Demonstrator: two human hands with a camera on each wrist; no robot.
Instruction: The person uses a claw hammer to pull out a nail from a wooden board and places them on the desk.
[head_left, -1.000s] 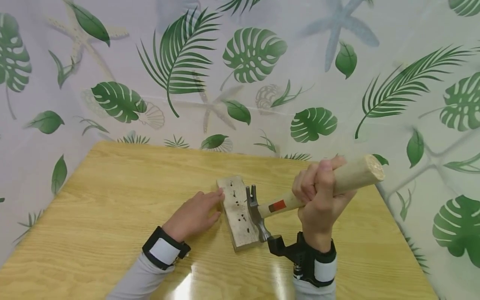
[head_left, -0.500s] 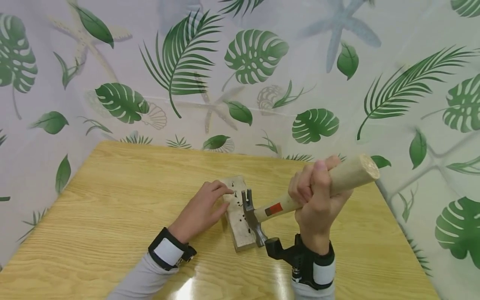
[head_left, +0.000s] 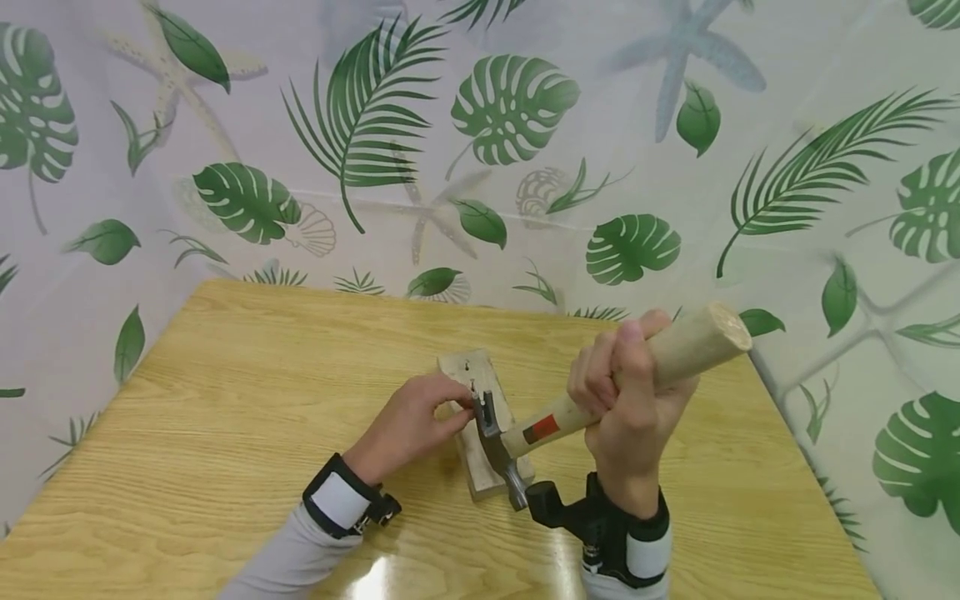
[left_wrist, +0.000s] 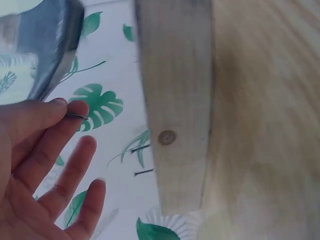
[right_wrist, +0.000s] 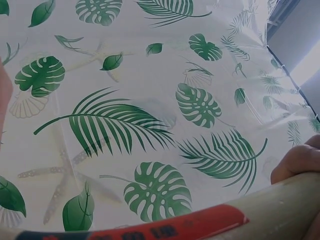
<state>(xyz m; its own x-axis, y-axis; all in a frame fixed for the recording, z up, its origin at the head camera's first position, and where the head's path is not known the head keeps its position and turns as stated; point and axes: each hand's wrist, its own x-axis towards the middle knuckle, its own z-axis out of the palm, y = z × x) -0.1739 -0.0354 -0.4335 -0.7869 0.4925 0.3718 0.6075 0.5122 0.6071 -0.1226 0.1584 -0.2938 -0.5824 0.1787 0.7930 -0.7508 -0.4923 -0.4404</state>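
Note:
My right hand (head_left: 633, 408) grips the wooden handle of a claw hammer (head_left: 558, 422), its butt end pointing up to the right. The steel hammer head (head_left: 497, 450) overlaps the wooden block (head_left: 487, 479) in the head view, claw toward the back. My left hand (head_left: 412, 421) is at the block's left side, beside the claw. In the left wrist view, its thumb and index finger pinch a nail (left_wrist: 76, 116), the other fingers spread. Two nails, one a thin dark nail (left_wrist: 144, 173), stick out of the block's face. The right wrist view shows the handle's red band (right_wrist: 200, 222).
The block lies on a yellow wood-grain table (head_left: 262, 375). A white sheet with green leaf prints (head_left: 510, 250) hangs behind the table and along its sides. Both wrists wear black straps, one being the left strap (head_left: 341, 500).
My left hand has gone from touching the block's left edge to pinching a nail beside the claw. The hammer has shifted slightly left over the block in my right hand.

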